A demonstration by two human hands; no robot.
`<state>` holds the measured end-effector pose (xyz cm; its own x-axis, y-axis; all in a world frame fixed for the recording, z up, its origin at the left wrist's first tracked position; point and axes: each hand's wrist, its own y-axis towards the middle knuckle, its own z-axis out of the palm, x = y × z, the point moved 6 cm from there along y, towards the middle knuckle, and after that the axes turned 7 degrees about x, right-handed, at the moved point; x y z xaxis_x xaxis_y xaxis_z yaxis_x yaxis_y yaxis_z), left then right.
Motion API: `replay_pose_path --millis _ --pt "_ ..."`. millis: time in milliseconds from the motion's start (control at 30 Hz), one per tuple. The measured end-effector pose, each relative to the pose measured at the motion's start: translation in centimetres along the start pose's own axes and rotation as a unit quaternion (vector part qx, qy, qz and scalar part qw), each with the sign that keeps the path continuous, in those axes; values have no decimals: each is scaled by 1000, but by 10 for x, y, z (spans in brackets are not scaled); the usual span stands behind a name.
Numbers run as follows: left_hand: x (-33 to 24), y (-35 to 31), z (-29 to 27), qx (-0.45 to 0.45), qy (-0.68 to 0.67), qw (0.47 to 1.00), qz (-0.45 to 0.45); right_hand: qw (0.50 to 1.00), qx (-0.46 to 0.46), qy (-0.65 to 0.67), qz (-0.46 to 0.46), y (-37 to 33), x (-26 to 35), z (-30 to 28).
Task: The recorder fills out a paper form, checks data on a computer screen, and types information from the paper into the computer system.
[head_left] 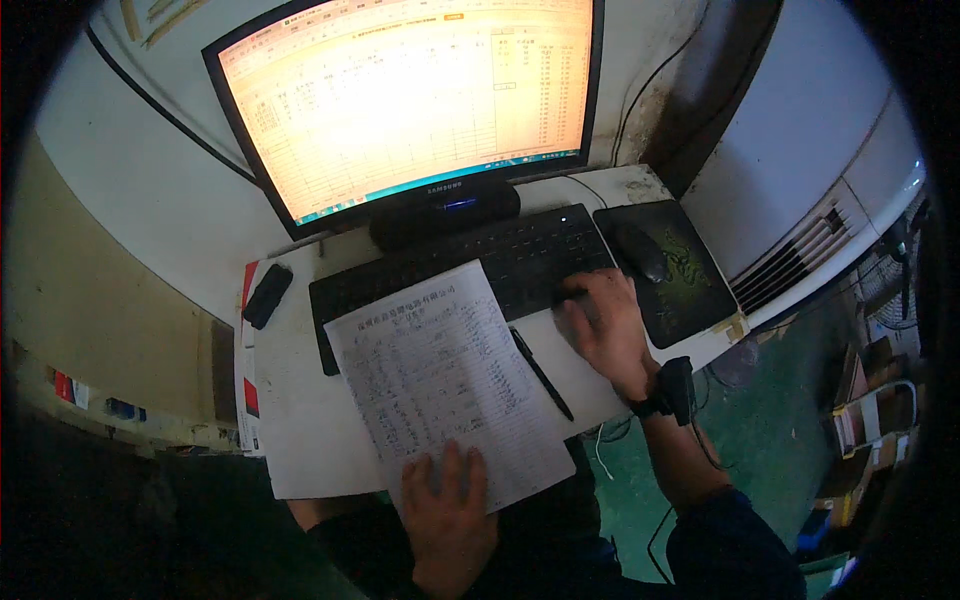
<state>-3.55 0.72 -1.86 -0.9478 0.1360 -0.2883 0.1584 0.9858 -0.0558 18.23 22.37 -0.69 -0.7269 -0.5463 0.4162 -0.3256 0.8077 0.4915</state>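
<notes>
My left hand (pixel 450 515) rests with its fingers apart and flat on the lower edge of a sheet of paper (pixel 430 370) covered in rows of handwriting. The sheet lies at a slant and overlaps the left part of a black keyboard (pixel 545 250). Over the right end of that keyboard sits my right hand (pixel 606 325), fingers loosely bent at the keys and holding nothing. A black pen (pixel 543 376) lies between the sheet and my right hand. On my right wrist is a strapped black device (pixel 675 390) with a cable.
A lit monitor (pixel 410 110) with a spreadsheet stands behind the keyboard. A black mouse (pixel 640 252) rests on a dark mouse pad (pixel 690 300) at the right. Toward the left edge of the white desk (pixel 300 430) lies a small black object (pixel 267 297). A fan (pixel 895 285) stands far right.
</notes>
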Motion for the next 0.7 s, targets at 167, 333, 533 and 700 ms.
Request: replay_pose_path --millis 167,333,533,700 --pt "0 -7 16 -55 33 998 13 998 29 21 -45 2 8 3" --pt "3 -13 25 -77 28 996 23 999 26 -1 -43 -4 10 0" --pt "0 -4 5 30 23 999 -16 946 296 68 111 -36 38 -2" --pt "-6 0 -1 14 26 1000 -11 912 387 43 127 -53 55 -12"
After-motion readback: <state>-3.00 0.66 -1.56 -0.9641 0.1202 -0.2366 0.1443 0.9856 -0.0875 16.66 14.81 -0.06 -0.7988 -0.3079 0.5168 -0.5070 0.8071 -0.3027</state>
